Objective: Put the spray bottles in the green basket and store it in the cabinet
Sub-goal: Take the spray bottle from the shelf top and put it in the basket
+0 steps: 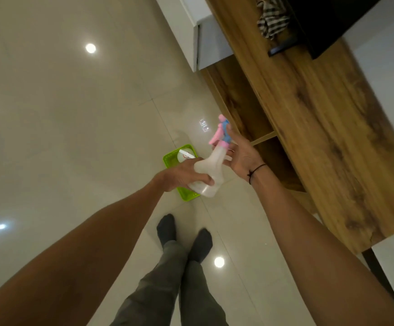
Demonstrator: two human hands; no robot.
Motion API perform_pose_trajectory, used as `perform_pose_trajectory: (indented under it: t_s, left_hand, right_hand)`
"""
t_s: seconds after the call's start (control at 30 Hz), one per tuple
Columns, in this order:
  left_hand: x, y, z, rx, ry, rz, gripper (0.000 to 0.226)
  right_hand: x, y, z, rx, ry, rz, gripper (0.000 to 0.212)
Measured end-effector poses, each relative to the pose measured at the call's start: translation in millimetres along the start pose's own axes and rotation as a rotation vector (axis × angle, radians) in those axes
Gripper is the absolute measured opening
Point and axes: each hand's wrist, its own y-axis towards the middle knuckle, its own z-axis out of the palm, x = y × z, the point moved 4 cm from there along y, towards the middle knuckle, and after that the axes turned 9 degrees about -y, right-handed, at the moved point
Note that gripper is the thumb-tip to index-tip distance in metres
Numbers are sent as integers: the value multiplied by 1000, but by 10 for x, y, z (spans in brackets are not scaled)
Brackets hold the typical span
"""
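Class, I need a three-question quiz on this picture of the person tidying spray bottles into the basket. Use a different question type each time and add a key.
1. True or false: the green basket stands on the wooden cabinet.
2. Which hand grips the body of the spray bottle? A) left hand B) right hand C) neither
3. Fill in: the basket already holds a white ____.

Key
1. False: it sits on the floor.
2. A: the left hand's fingers wrap the body, while the right hand is open beside the neck.
3. Bottle: a white one lies inside, partly hidden.
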Motion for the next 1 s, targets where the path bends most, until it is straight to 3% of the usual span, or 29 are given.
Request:
perform_pose_trajectory:
  t_s: [0.07,0.23,0.3,0.37,0.43,0.5,0.6,0.7,0.77,0.87,1.0]
  left_hand:
    - [71,-50,-39,61,-3,-2,89]
    - [272,-54,-269,52,10,57,81]
    - [365,-27,-339,-111,158,103,97]
    - [499,-23,-334,-376,365,166,105]
    - [657,-25,-272,-518,379,233,110]
    - [829,-19,-265,-444,64,224,112]
    - [1054,-20,-388,-187,-592,29,87]
    - [1254,-48,-397,163,-753,-182,89]
    - [1305,-11,-294,242,-829,-168,97]
    - [1306,130,-153,86,-804,-30,101]
    - [1206,356,-42,-339,-435,207,95]
  right_hand:
    - [15,102,141,66,116,33,28]
    - [-157,186,443,11,72,-7,33]
    - [-313,215,493,-181,29,-30,46]
    - [-454,232,527,-413,-29,-47,49]
    - [-547,280,558,-538,-78,-66,48]
    - [-598,347,599,-469,-51,-91,42]
    - [-624,407,614,-192,47,-47,44]
    - [-620,405,597,-33,121,-8,25]
    - [-629,441,543,1,159,7,21]
    - [-679,509,443,-77,78,-9,12]
    - [-740,595,309,-308,-46,-40,11]
